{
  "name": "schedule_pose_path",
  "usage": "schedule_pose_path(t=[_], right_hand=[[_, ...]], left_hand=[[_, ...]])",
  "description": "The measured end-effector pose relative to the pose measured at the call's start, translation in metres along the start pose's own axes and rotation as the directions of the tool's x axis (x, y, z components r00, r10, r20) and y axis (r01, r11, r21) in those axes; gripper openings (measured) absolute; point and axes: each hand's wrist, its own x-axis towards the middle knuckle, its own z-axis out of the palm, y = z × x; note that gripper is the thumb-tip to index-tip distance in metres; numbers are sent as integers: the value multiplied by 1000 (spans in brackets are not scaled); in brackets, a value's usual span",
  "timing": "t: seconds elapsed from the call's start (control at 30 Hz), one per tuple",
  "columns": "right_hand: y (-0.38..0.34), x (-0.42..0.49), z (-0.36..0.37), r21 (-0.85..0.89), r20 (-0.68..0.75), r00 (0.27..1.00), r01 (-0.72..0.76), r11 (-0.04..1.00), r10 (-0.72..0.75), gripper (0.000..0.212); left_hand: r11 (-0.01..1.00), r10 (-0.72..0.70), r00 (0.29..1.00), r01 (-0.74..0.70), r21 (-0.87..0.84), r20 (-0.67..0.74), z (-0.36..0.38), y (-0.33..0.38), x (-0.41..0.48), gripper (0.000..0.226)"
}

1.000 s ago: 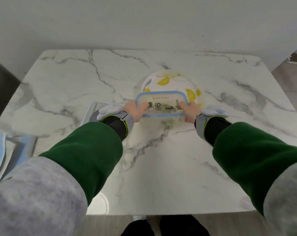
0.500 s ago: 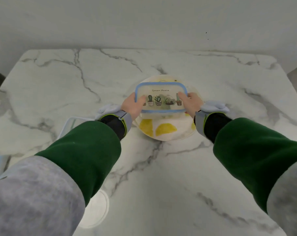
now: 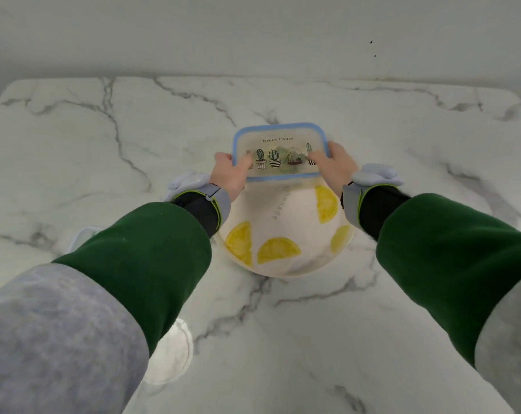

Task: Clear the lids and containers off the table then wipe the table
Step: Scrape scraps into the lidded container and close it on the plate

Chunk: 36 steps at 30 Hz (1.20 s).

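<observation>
Around the middle of the bench, nudged a little toward 12 o'clock, there's a blue-rimmed lid. It's rectangular and see-through-ish, printed with "Green House" and a row of little potted cacti. Both hands have it. The left hand pinches its 9 o'clock end with the thumb on top, and the right hand does the same at the 3 o'clock end. The fingers go underneath, so I can't see them. Can't tell if there's a box under the lid or if it's just the lid.

Right at the lid's 6 o'clock sits a round lemon-print dish, white with yellow slices on it. The lid's near edge overlaps the dish's far edge. Whether the two actually touch, no idea from this angle.

Going outward, at about 8 o'clock from the dish a corner of a clear container pokes out from behind the left forearm. Down at 7 o'clock, close to the bench's near edge, a white round lid is half hidden by the same arm.

Both wrists wear grey wrist straps with a pale blob on top, then green sleeves. The bench is white marble with grey veins, and a plain wall runs along its 12 o'clock edge.
</observation>
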Motion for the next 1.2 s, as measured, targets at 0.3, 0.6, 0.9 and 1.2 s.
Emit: schedule_pose_path(t=[0.3, 0.6, 0.9, 1.2], right_hand=[[13, 12, 2, -3, 36, 999, -5, 1000, 5, 51], [-14, -22, 28, -305, -128, 944, 255, 917, -305, 56], [-71, -111, 108, -200, 324, 906, 347, 916, -272, 35], [-82, -166, 197, -328, 526, 849, 261, 908, -54, 48]], left_hand=[[993, 42, 999, -42, 108, 8, 2, -5, 13, 39], [961, 84, 995, -68, 267, -49, -41, -23, -5, 48], [922, 114, 985, -55, 383, -133, -123, -69, -38, 36], [752, -204, 931, 346, 561, -302, -223, -151, -54, 60]])
